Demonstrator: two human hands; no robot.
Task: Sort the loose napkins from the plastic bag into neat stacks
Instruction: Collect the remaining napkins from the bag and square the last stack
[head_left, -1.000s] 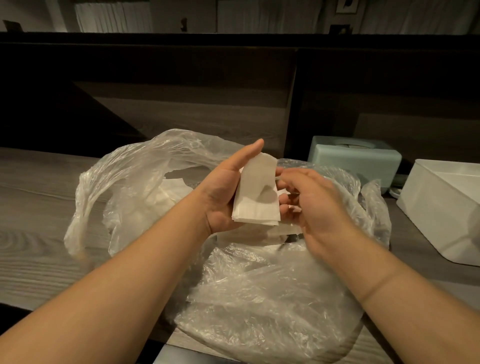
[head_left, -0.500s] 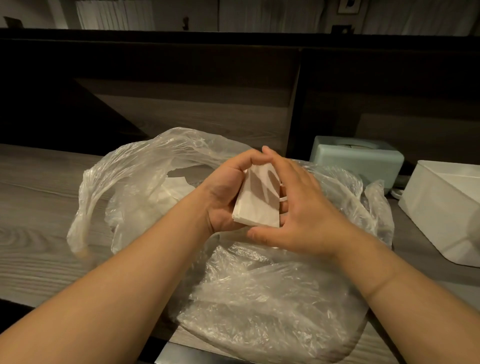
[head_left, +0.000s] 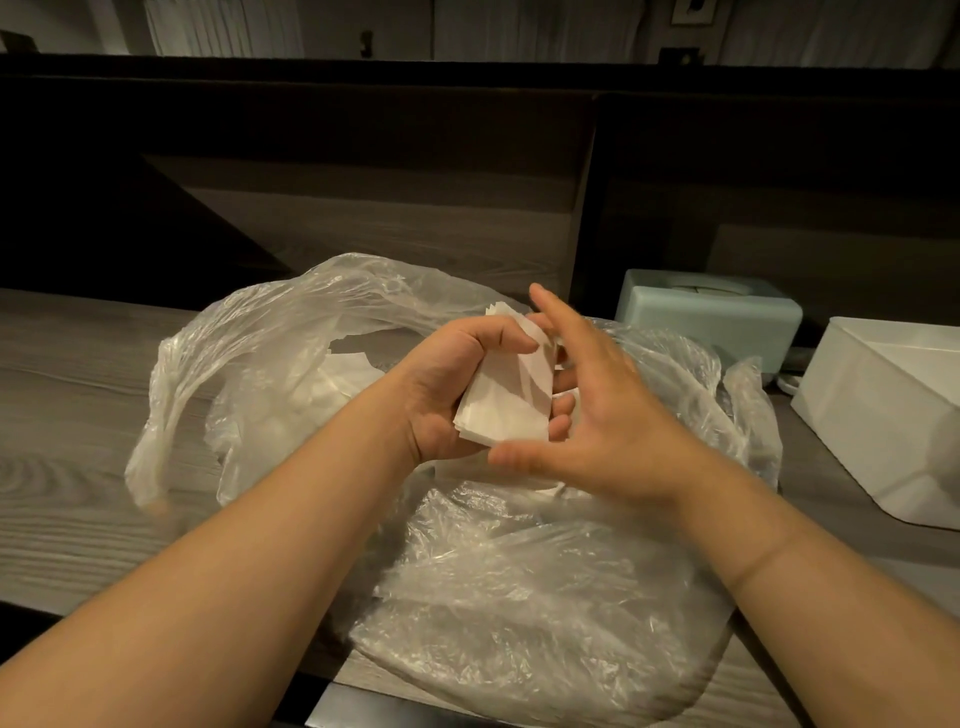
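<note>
A small stack of white folded napkins (head_left: 506, 397) is held above the clear plastic bag (head_left: 530, 587). My left hand (head_left: 447, 389) grips the stack, thumb curled over its top face and fingers under it. My right hand (head_left: 602, 415) is beside the stack's right edge with fingers spread and fairly straight, thumb near the stack's lower corner. More loose napkins (head_left: 337, 374) show through the bag's open mouth on the left.
The crumpled bag lies on a grey wood-grain counter (head_left: 78, 415). A pale green tissue box (head_left: 711, 317) stands behind the bag at the right. A white rectangular bin (head_left: 878, 415) sits at the far right. A dark wooden wall rises behind.
My left thumb has curled down over the napkin stack. My right hand, which covered the stack half a second ago, has opened and drawn slightly off to the right.
</note>
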